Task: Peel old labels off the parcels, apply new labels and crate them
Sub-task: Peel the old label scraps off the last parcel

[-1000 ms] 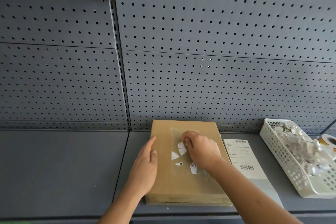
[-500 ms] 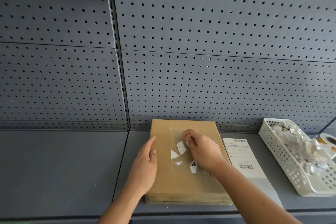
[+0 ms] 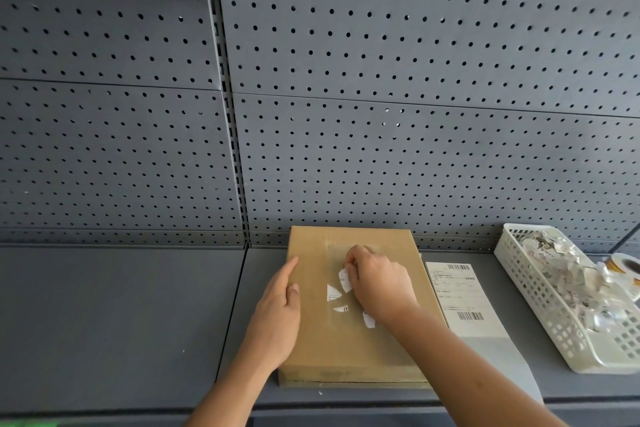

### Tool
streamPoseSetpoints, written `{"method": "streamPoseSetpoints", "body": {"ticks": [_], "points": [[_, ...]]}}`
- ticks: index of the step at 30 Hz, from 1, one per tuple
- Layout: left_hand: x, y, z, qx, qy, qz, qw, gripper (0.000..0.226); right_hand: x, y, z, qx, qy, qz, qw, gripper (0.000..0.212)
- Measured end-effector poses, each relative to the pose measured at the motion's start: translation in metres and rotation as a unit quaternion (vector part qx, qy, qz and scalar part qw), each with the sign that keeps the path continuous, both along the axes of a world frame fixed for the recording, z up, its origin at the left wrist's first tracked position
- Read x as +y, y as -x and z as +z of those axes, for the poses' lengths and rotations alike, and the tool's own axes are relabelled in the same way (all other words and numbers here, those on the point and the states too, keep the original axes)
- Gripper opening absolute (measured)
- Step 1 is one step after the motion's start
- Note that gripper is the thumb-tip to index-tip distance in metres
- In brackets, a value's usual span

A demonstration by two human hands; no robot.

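Note:
A flat brown cardboard parcel (image 3: 349, 343) lies on the grey shelf (image 3: 121, 322). Torn white scraps of the old label (image 3: 333, 292) still stick to its top. My left hand (image 3: 277, 315) rests flat on the parcel's left edge, fingers straight. My right hand (image 3: 377, 283) sits on the parcel's middle with fingers curled, pinching a white label scrap (image 3: 344, 279) at its fingertips. A new white label sheet (image 3: 460, 298) with barcodes lies on the shelf just right of the parcel.
A white plastic basket (image 3: 540, 309) full of peeled label scraps stands at the right. A roll of tape (image 3: 623, 265) shows behind it at the right edge. A grey pegboard wall (image 3: 346, 115) rises directly behind the shelf.
My right hand has shifted slightly towards the far end of the parcel, its fingertips working at a label scrap. My left hand stays on the parcel's left edge.

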State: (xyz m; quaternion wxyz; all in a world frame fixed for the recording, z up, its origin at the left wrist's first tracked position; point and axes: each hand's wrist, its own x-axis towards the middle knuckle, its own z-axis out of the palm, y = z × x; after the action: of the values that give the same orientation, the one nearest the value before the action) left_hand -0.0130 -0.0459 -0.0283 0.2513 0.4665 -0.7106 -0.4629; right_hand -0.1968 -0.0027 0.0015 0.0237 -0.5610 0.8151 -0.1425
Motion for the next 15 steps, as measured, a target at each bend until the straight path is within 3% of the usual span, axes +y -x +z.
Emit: {"method": "streamPoseSetpoints", "body": {"ticks": [9,15], "points": [[-0.0006,-0.0002,-0.002,0.002,-0.001,0.0,1.0,0.047,0.0009,0.0079,0.0039,-0.081,-0.021,0.007,0.996,0.015],[-0.0017,0.0002,-0.0027,0.004,-0.003,0.001,1.0,0.048,-0.001,0.0015,0.0005,-0.014,-0.015,0.014,1.0,0.014]]}}
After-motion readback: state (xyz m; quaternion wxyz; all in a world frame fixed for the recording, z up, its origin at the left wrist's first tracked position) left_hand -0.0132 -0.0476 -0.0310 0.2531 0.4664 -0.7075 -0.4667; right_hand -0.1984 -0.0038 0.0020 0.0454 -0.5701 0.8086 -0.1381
